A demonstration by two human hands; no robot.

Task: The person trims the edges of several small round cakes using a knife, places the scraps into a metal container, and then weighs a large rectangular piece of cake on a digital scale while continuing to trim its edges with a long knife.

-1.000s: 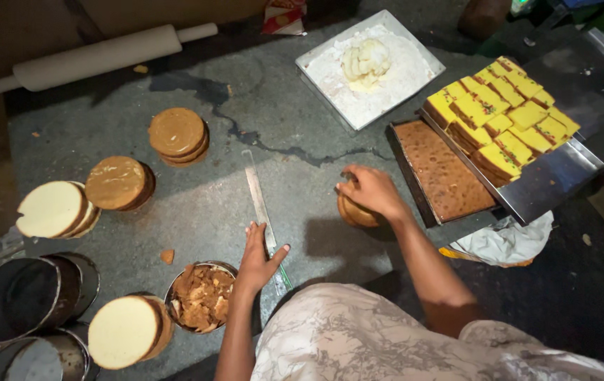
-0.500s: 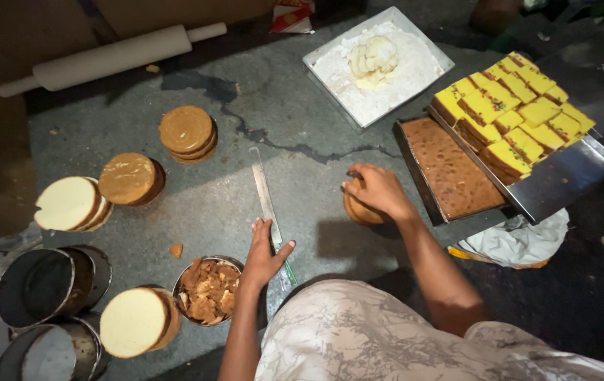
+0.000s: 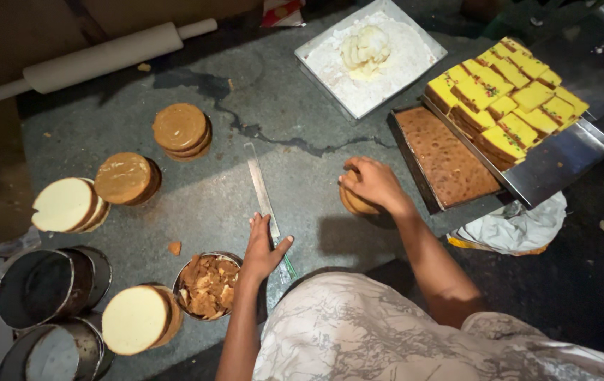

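Note:
My right hand [image 3: 372, 182] rests over a round brown sponge cake [image 3: 353, 204] on the grey stone worktop [image 3: 302, 127], fingers curled around its top. My left hand [image 3: 263, 247] lies on the handle end of a long flat knife [image 3: 261, 187], whose blade points away from me across the worktop. Beside that hand sits a round tin of brown cake scraps [image 3: 206, 283].
Round cakes [image 3: 182, 130] sit in stacks at left, with empty round tins [image 3: 44, 286] near the front-left corner. A rolling pin [image 3: 100, 56] lies at the back. At right are a floury tray with dough [image 3: 369, 53], a brown slab cake tray [image 3: 446, 159], yellow cake squares [image 3: 506, 99] and a crumpled cloth [image 3: 513, 229].
Both hands stay where they were, the right on the round cake and the left on the knife. Only the view has shifted slightly.

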